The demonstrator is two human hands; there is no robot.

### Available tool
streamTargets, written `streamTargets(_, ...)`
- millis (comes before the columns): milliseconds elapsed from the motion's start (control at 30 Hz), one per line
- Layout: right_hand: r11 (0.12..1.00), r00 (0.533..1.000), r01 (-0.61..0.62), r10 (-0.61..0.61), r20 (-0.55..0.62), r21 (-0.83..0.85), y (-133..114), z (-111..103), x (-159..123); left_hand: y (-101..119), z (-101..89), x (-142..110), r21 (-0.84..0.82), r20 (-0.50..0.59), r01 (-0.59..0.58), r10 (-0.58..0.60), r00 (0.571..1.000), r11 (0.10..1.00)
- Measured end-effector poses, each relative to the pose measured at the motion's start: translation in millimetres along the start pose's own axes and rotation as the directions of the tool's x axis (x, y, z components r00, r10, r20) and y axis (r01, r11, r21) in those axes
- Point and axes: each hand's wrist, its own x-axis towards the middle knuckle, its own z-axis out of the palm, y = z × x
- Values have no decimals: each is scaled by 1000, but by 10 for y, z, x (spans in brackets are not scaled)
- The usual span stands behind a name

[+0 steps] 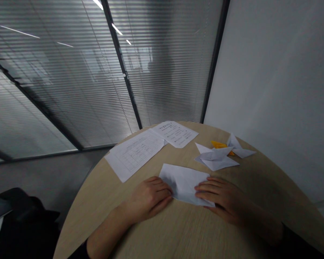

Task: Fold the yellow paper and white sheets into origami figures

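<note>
A folded white sheet of paper (185, 181) lies on the round wooden table (178, 230) in front of me. My left hand (148, 198) rests at the sheet's left edge, its fingers curled and pressed down on the paper. On the sheet's right part lies my right hand (221, 198), fingers stretched flat and pointing left across the paper. Both hands hold the sheet against the table.
Folded white paper shapes (217, 158) and an orange piece (218, 145) lie at the back right. Two printed sheets, a large one (136, 153) and a smaller one (175, 133), lie at the table's far edge. A dark chair (21, 219) stands left. Glass wall with blinds behind.
</note>
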Motion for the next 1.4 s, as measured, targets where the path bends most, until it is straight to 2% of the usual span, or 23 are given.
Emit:
streamTargets(167,1000,999,-22,21,-31,-5,12,53,-19,3,1,-6,23,5,-2,2,1000,1000)
streamTargets(300,1000,999,9,-9,-41,-21,57,98,-35,1,4,-10,23,-13,-4,4,1000,1000)
streamTargets(500,999,999,53,-53,1,-12,59,22,-20,-10,12,-23,16,-28,-19,20,999,1000)
streamTargets(700,998,995,55,-56,-81,-12,9,-12,-3,-68,-14,-60,-6,10,11,-11,1000,1000)
streamTargets(1000,996,993,67,-73,-93,-66,9,-2,-9,-60,19,-86,-18,-30,58,-58,998,998)
streamTargets(1100,994,992,79,-85,-91,-73,1,-13,4,-18,55,-74,1,-48,29,-29,998,1000)
streamTargets(1267,987,983,138,-147,-108,-83,-57,-38,16,55,132,-34,7,-50,-84,84,995,996)
streamTargets(1400,986,978,146,-156,-136,-82,-93,-54,-10,70,135,-7,-33,-40,-97,96,995,995)
